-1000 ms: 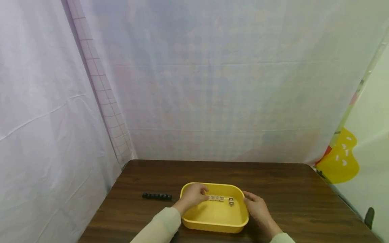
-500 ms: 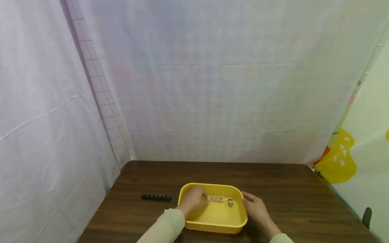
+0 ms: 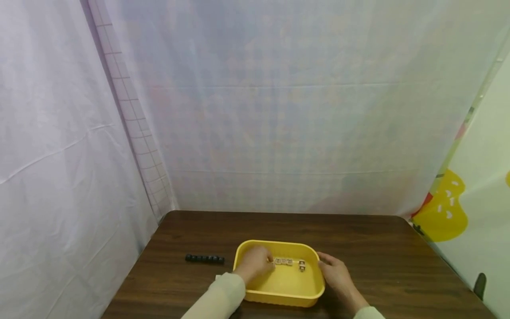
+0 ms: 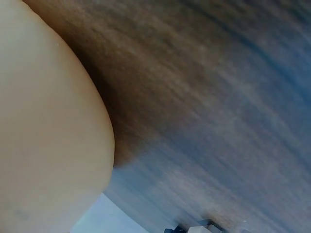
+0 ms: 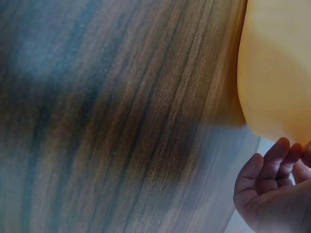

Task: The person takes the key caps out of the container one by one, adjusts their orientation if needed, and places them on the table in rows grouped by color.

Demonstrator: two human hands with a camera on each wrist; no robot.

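Note:
A shallow yellow tray sits on the brown table, its rounded side filling the left of the left wrist view. My left hand reaches over its left rim, with thumb and index finger pinching a small white block at the left end of a row. That block is mostly covered by the fingers. The other small white blocks, dark-marked, continue the row along the back. Two more blocks stand apart to the right. My right hand grips the tray's right rim, its other fingers loosely curled outside the wall.
A black segmented bar lies on the table left of the tray. White curtains hang behind the table and at its sides. A dark rounded object shows past the right edge.
The left hand has lowered deeper into the tray, its fingers closing at the left end of the block row. The tray has shifted slightly left. The right hand keeps its hold.

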